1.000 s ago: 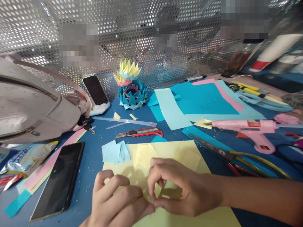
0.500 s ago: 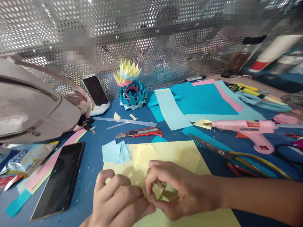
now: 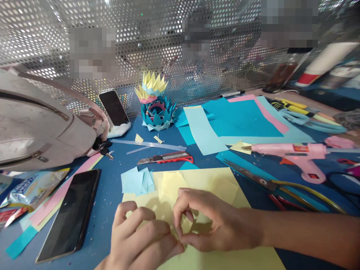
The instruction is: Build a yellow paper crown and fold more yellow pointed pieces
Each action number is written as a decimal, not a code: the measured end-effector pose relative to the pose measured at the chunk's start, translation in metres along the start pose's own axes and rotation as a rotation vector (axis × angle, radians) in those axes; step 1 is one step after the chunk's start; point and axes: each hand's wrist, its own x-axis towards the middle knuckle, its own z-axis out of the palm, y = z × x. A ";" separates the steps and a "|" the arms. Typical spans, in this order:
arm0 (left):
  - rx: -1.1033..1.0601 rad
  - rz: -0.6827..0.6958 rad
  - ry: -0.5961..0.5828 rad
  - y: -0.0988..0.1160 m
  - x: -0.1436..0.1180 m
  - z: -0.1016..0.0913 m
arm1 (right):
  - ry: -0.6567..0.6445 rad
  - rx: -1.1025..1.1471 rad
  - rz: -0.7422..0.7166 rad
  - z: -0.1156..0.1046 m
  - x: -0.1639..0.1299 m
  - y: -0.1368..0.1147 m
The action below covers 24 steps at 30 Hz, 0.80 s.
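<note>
From the head camera, both hands meet low over a big yellow sheet (image 3: 213,180) on the blue bench (image 3: 112,187). The left hand (image 3: 140,240) has its fingers curled in, its grip closed at the fingertips on a small yellow paper piece (image 3: 185,227); the right hand (image 3: 216,225) pinches the same piece between thumb and forefinger, fingertips of the two hands touching. The piece lies right between the two grips, just above the sheet. Just beyond the left grip sits a little stack of pale blue squares (image 3: 137,180); well to its left lies a dark phone (image 3: 70,213). Farther beyond the grips lie a red box cutter (image 3: 165,158) and, past it, a spiky paper flower (image 3: 155,105). Beyond the right forearm lie scissors (image 3: 270,184) and a pink glue gun (image 3: 295,155).
</note>
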 end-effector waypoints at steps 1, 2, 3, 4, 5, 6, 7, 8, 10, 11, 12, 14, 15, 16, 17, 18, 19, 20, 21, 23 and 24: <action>0.002 0.004 0.001 0.000 0.000 0.001 | -0.003 0.003 0.000 0.000 0.000 0.000; 0.003 0.009 -0.004 -0.001 0.000 0.001 | -0.008 0.003 0.003 0.000 0.000 0.000; 0.005 0.012 -0.013 -0.001 0.000 0.001 | -0.013 -0.003 0.004 0.000 0.000 -0.001; 0.007 0.013 -0.024 -0.001 0.000 0.000 | -0.016 -0.011 0.002 0.000 0.000 -0.001; 0.007 0.012 -0.034 -0.002 0.000 -0.001 | -0.022 -0.022 0.003 0.000 0.000 -0.001; 0.004 0.009 -0.046 -0.002 0.000 -0.001 | -0.034 -0.035 0.005 -0.001 0.000 -0.001; -0.001 0.007 -0.061 -0.002 0.000 -0.002 | -0.049 -0.048 0.009 -0.001 0.000 -0.001; -0.009 0.008 -0.075 -0.003 0.000 -0.003 | -0.065 -0.061 0.015 -0.001 0.000 -0.001; -0.028 0.015 -0.100 -0.003 0.001 -0.005 | -0.097 -0.083 0.021 -0.002 0.000 -0.001; -0.035 0.017 -0.107 -0.004 0.001 -0.005 | -0.111 -0.093 0.017 -0.002 -0.001 -0.001; -0.038 0.017 -0.112 -0.004 0.001 -0.005 | -0.122 -0.100 0.010 -0.002 -0.001 -0.001; -0.040 0.007 -0.109 -0.004 0.001 -0.005 | -0.129 -0.102 0.001 -0.002 -0.001 -0.001; -0.040 0.002 -0.104 -0.004 0.002 -0.005 | -0.130 -0.102 0.003 -0.002 -0.001 -0.001; -0.041 0.000 -0.091 -0.004 0.002 -0.004 | -0.130 -0.103 0.006 -0.001 -0.001 -0.001; -0.040 -0.002 -0.078 -0.004 0.003 -0.004 | -0.123 -0.108 0.009 0.000 -0.001 -0.001; -0.040 0.000 -0.068 -0.004 0.003 -0.003 | -0.117 -0.116 0.015 0.000 -0.001 -0.001; -0.040 0.001 -0.057 -0.004 0.004 -0.003 | -0.110 -0.126 0.016 0.001 -0.001 0.000; -0.039 -0.001 -0.050 -0.005 0.004 -0.002 | -0.102 -0.136 0.018 0.001 -0.001 0.001; -0.038 -0.003 -0.046 -0.005 0.004 -0.002 | -0.090 -0.144 0.018 0.001 0.000 0.002; -0.035 -0.007 -0.037 -0.006 0.004 -0.001 | -0.066 -0.154 0.028 0.000 0.001 0.004; -0.032 -0.006 -0.031 -0.006 0.004 -0.001 | -0.047 -0.155 0.032 0.000 0.001 0.005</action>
